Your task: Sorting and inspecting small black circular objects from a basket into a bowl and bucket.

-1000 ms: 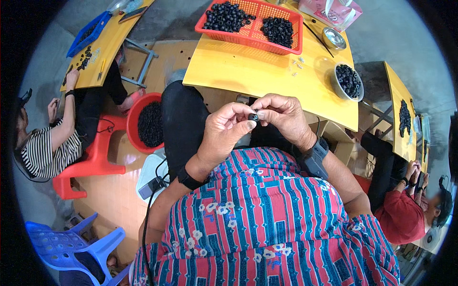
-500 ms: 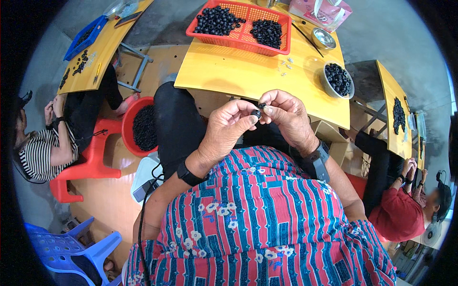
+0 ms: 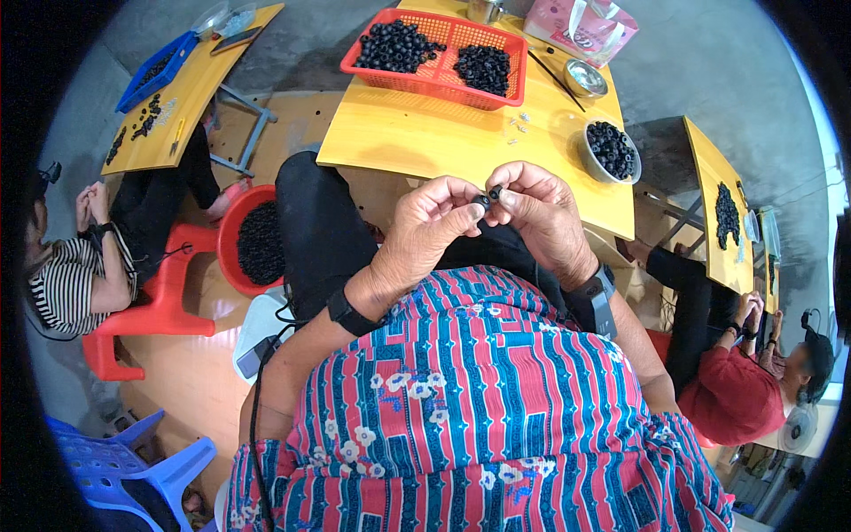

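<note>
Above my lap, just in front of the yellow table's near edge, both hands meet fingertip to fingertip. My left hand (image 3: 428, 229) pinches a small round black plastic piece (image 3: 481, 202) between thumb and fingers. My right hand (image 3: 542, 217) is closed on a smaller black plastic piece (image 3: 495, 191), held right against the first one. Whether the two are joined I cannot tell, as fingers partly cover them. On the table, a red basket (image 3: 417, 86) holds two separate heaps of black pieces. A clear bowl (image 3: 599, 168) of larger black rings stands at the table's right.
Small silvery bits (image 3: 517, 126) lie on the yellow table (image 3: 390, 133), near a dark stick (image 3: 556, 80) and a metal bowl (image 3: 584, 82). A pink bag (image 3: 581, 31) stands behind. A red tub (image 3: 228, 238) of black pieces is left of my leg. People sit at side tables.
My view has shifted slightly, so the table sits a little further left. Both hands stay together, and the two black pieces now sit closer to each other.
</note>
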### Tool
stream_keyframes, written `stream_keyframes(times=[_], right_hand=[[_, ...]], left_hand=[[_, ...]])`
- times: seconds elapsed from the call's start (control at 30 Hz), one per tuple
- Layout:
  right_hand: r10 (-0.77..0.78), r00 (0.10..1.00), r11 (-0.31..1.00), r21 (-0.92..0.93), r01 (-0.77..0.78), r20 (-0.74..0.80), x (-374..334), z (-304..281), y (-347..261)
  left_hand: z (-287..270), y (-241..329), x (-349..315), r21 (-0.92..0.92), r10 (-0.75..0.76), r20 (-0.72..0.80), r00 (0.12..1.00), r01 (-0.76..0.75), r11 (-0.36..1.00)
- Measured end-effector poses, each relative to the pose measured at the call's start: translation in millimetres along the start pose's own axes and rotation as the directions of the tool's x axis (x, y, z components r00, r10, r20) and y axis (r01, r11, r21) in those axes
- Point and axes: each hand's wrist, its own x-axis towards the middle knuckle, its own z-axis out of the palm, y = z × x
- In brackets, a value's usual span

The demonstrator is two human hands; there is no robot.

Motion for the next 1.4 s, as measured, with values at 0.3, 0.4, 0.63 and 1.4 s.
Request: stream_keyframes(times=[0.3,0.4,0.63,1.4], right_hand=[[-0.012,1.000,1.000,-0.016,0.013,0.012,-3.7,-5.5,-14.7],[-0.052,0.999,0.996,-0.078,0.053,0.011,-8.8,-7.4,-15.5],[0.001,1.000,0.998,-0.070,0.001,0.026,-3.2,-8.0,-0.3],[0.047,0.995,0.952,-0.306,-0.018,0.088,14.9,-3.2,7.0]], left_hand=[[9.5,2.1,9.0,-0.072,0.017,0.033,0.999,-0.015,0.997],[12.6,2.9,7.3,0.011,-0.016,0.050,0.999,0.016,1.000],[4.8,-3.6,-0.2,-0.054,-0.014,0.059,0.998,0.017,0.998],[-13.5,-14.7,-4.3,-0.045,-0.042,-0.042,0.998,0.040,0.998]])
